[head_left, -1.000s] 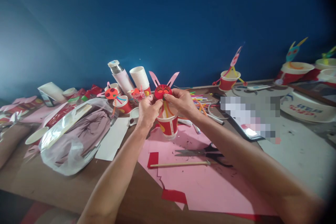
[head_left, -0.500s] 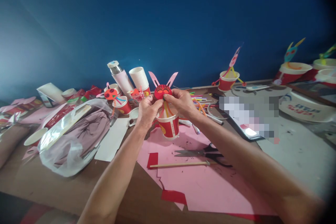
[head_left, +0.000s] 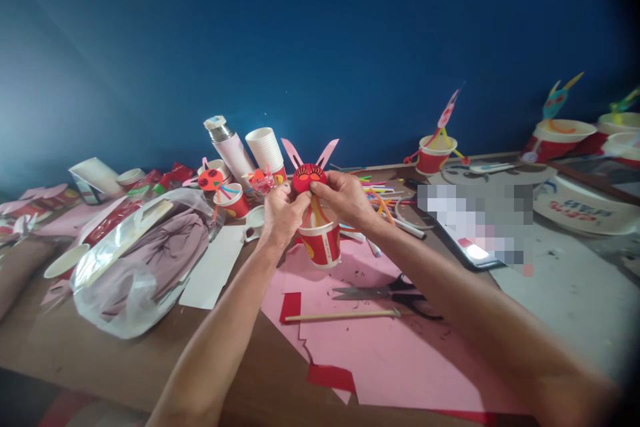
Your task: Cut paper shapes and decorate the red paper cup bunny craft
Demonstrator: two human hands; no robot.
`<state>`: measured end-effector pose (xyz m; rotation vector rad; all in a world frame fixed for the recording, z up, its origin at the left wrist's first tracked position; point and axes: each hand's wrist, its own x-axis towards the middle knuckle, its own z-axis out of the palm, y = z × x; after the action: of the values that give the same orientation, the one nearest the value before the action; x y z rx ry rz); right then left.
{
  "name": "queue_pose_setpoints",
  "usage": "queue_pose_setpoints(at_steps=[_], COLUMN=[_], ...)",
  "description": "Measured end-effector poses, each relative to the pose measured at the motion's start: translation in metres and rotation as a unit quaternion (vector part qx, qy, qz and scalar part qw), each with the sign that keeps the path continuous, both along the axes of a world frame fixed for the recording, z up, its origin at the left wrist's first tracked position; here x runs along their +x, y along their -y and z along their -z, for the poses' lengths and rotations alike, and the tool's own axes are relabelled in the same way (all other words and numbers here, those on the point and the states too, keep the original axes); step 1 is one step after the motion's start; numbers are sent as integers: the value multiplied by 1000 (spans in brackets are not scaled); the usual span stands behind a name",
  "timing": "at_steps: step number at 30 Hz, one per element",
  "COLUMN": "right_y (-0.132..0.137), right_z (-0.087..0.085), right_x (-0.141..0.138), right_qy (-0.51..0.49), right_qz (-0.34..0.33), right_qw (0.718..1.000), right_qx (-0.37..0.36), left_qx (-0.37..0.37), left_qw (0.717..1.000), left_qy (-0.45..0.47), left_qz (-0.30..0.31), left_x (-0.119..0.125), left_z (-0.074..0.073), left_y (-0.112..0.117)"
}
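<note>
A red paper bunny head with pink ears and black lashes is pinched between both hands. My left hand grips its lower left side, fingers closed. From the right, my right hand presses thumb and fingers on its lower edge. Yellow strips run down from the head into a red and white paper cup just under my hands. Below the cup lies pink paper, with black-handled scissors and a thin wooden stick on top.
At left sit a plastic bag with cloth and a white card. Behind stand a thermos, stacked cups and a cup with an orange paper figure. Markers, a phone and another figure cup are to the right.
Almost nothing differs. The bunny head and both hands have shifted very slightly left, with the grip kept.
</note>
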<state>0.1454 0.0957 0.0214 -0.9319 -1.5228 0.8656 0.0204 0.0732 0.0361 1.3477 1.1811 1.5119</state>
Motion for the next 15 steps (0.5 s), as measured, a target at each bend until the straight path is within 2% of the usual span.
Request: queue_pose_setpoints(at_steps=[9,15], right_y=[-1,-2], right_z=[2,4], right_x=[-1,-2], right_qy=[-64,-25], right_qz=[-72,-40], right_qw=[995,999], right_qx=[-14,-10], left_qx=[-5,9], left_qw=[999,999], left_qy=[43,32], left_qz=[-9,-12], left_x=[-2,-4], left_z=[-6,-1], left_y=[0,-4])
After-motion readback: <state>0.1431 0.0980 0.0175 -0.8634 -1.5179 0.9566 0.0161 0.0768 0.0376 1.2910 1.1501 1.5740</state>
